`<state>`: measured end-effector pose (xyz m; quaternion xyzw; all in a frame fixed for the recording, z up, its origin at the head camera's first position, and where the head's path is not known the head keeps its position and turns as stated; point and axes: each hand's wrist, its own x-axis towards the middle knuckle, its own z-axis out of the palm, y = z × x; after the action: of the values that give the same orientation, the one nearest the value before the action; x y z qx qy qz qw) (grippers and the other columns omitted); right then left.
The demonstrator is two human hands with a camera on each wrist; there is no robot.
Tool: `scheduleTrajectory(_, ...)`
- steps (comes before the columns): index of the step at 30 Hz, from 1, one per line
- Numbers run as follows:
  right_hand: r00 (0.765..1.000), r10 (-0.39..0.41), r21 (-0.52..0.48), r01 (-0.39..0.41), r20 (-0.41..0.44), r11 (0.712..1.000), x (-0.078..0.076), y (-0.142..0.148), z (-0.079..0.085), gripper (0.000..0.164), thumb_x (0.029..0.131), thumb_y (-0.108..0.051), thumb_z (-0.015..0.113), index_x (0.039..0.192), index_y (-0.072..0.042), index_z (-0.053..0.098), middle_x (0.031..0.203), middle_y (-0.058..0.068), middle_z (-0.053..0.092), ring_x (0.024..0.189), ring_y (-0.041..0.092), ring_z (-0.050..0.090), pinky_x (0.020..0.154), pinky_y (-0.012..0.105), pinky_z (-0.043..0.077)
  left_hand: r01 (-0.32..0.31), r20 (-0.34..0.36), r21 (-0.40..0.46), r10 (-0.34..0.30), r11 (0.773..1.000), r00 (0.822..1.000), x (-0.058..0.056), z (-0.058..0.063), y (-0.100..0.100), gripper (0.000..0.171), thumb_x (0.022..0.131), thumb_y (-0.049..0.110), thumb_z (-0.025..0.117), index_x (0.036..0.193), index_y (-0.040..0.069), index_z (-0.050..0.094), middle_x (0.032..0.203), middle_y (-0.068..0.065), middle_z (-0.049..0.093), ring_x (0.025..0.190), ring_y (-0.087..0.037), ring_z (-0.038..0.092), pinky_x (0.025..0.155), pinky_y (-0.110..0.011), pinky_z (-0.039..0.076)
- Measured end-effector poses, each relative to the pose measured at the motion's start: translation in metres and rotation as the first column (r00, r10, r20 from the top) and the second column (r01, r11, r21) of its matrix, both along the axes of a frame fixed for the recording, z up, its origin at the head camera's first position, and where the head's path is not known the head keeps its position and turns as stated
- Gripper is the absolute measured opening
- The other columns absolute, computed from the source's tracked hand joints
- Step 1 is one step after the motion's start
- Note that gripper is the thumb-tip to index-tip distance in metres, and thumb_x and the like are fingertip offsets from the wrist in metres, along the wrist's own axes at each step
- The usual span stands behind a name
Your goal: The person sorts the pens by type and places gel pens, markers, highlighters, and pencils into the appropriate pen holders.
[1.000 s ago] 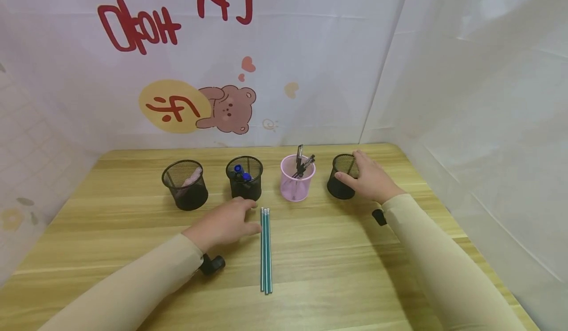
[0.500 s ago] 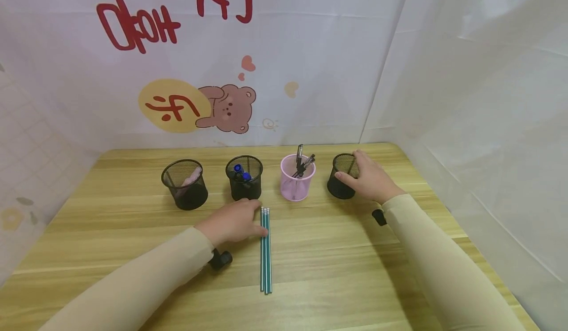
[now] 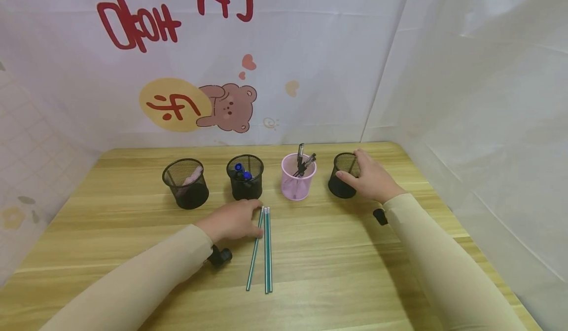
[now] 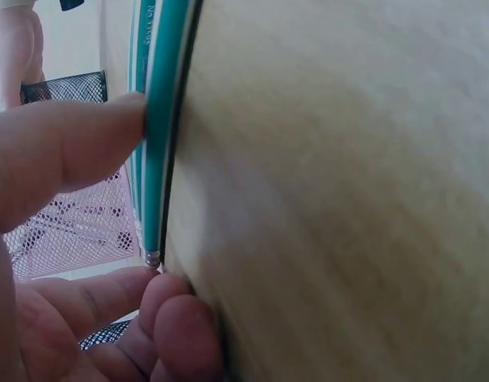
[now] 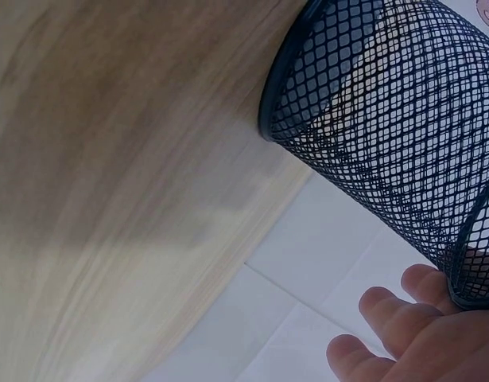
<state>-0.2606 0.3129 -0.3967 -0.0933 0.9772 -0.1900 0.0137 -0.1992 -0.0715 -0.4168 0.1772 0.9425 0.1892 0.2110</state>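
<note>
In the head view my left hand (image 3: 232, 220) pinches the upper part of a green pencil (image 3: 254, 262), whose lower end slants out to the left. Beside it, two more green pencils (image 3: 268, 252) lie together on the table. The left wrist view shows my thumb (image 4: 77, 143) against the side of the pencil (image 4: 158, 143), with the fingertips at its metal-capped end. On the right, my right hand (image 3: 374, 178) holds a black mesh pen holder (image 3: 340, 187) by its rim, thumb at the near side. No contents show in this holder (image 5: 387, 111) in the right wrist view.
A pink mesh pen holder (image 3: 295, 188) with black pens stands behind the pencils. Left of it are a black holder (image 3: 246, 190) with blue-capped pens and another black holder (image 3: 192, 198) with something pink inside. A white wall sheet (image 3: 328, 74) rises behind the table.
My left hand has moved right to the pencils and taken hold of the leftmost one. That pencil's lower end has swung left, away from the other two. My right hand stays at its holder.
</note>
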Motion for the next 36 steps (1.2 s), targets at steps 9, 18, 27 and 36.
scheduleTrajectory(9,1.0,0.004,-0.004,-0.004,-0.003,1.0,0.0008,0.0003,0.0012,0.107,0.099,-0.073,0.051,0.165,0.005,0.017,0.172,0.031,0.017,0.159,0.05,0.019,0.129,0.064,0.02,-0.004,-0.004,0.012,0.004,1.0,1.0,-0.0012,0.0,-0.0018,0.072,0.087,0.025,0.077,0.153,0.013,0.051,0.138,-0.007,0.067,0.114,-0.024,0.064,0.104,-0.047,0.053)
scheduleTrajectory(18,1.0,0.01,-0.014,-0.01,-0.005,1.0,0.0003,0.0007,0.0002,0.107,0.099,-0.073,0.052,0.164,0.005,0.019,0.172,0.03,0.018,0.159,0.05,0.021,0.129,0.064,0.021,0.0,-0.014,-0.01,0.0,1.0,1.0,-0.0009,0.0035,-0.0022,0.06,0.088,0.015,0.077,0.145,0.017,0.059,0.118,-0.003,0.07,0.092,-0.023,0.061,0.081,-0.04,0.054)
scheduleTrajectory(27,1.0,0.016,-0.012,-0.016,-0.018,1.0,-0.0005,0.0012,-0.0019,0.105,0.099,-0.072,0.052,0.164,0.005,0.021,0.171,0.028,0.021,0.158,0.049,0.025,0.128,0.064,0.024,-0.017,-0.005,-0.016,0.017,1.0,1.0,-0.0019,0.0032,-0.0018,0.06,0.087,0.008,0.073,0.144,0.019,0.06,0.115,-0.003,0.069,0.092,-0.024,0.061,0.071,-0.034,0.049)
scheduleTrajectory(36,1.0,0.007,-0.009,-0.007,-0.003,1.0,0.0006,0.0008,-0.0005,0.108,0.099,-0.074,0.05,0.165,0.004,0.017,0.173,0.028,0.018,0.159,0.048,0.022,0.128,0.063,0.023,-0.001,-0.053,-0.035,-0.001,0.999,0.999,0.0,0.0043,-0.0017,0.061,0.086,0.009,0.074,0.144,0.015,0.06,0.115,-0.003,0.072,0.09,-0.022,0.061,0.079,-0.038,0.052)
